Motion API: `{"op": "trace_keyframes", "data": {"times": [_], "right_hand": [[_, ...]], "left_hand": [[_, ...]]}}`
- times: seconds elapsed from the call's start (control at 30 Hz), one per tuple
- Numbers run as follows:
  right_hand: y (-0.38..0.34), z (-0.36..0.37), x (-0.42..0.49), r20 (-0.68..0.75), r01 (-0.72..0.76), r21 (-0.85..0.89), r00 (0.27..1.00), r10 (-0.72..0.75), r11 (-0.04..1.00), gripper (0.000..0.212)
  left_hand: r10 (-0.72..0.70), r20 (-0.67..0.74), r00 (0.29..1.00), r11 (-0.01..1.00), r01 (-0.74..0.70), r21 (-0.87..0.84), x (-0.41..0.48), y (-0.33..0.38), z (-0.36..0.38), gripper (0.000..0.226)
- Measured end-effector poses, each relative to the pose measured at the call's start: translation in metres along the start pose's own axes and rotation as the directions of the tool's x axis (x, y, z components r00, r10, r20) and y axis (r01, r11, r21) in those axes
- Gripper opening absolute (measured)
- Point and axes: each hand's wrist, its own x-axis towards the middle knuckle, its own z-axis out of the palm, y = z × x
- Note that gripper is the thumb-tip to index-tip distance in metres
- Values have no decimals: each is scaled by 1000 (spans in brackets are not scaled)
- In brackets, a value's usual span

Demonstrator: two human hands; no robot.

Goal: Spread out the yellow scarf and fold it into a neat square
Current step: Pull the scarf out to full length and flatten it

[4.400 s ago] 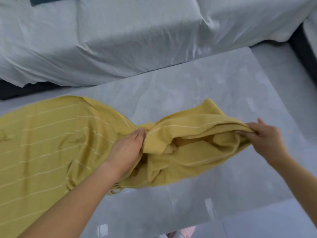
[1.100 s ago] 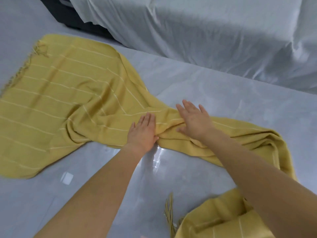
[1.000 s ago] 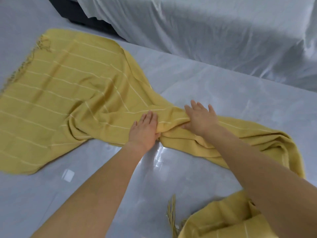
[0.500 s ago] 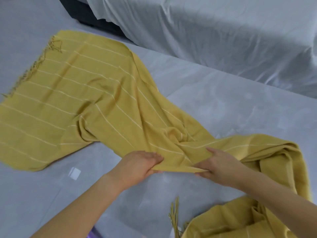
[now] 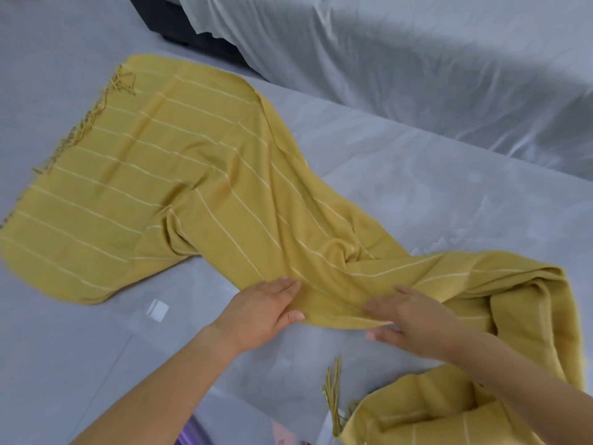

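Observation:
The yellow scarf [image 5: 199, 187] with thin white stripes lies across the grey table [image 5: 417, 194]. Its left end is spread flat, with a fringe along the far left edge. The middle is bunched and twisted, and the right part curls round and hangs over the table's near edge at the bottom right. My left hand [image 5: 263, 313] pinches the scarf's near edge, thumb under the cloth and fingers on top. About a hand's width to the right, my right hand [image 5: 407, 319] grips the same edge in the same way.
A sofa covered in white sheeting [image 5: 417, 59] runs along the far side of the table, with a dark gap [image 5: 192, 30] at its left end. A bright reflection [image 5: 157, 309] shows on the glossy tabletop beside my left wrist.
Both hands slid from pressing on the scarf's twisted middle back to its near edge and took hold of it. The middle section has opened out wider towards me.

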Motion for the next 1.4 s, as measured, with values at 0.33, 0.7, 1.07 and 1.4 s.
{"op": "trace_keyframes", "data": {"times": [0.33,0.7,1.07,1.4], "right_hand": [[21,-58,8,-229,-302,199,910,344,932,126],[37,-63,109,-190,-479,649,651,735,592,52],[32,-62,148,-258,-497,588,633,730,638,49],[31,-60,164,-301,-506,537,633,713,675,55]], "left_hand": [[-1,-235,972,997,18,74,101,-32,-94,47],[112,-127,985,990,-101,94,222,-79,-121,42],[262,-49,964,962,-257,92,239,-80,-108,33],[226,-22,974,966,-221,132,247,-73,-110,21]]}}
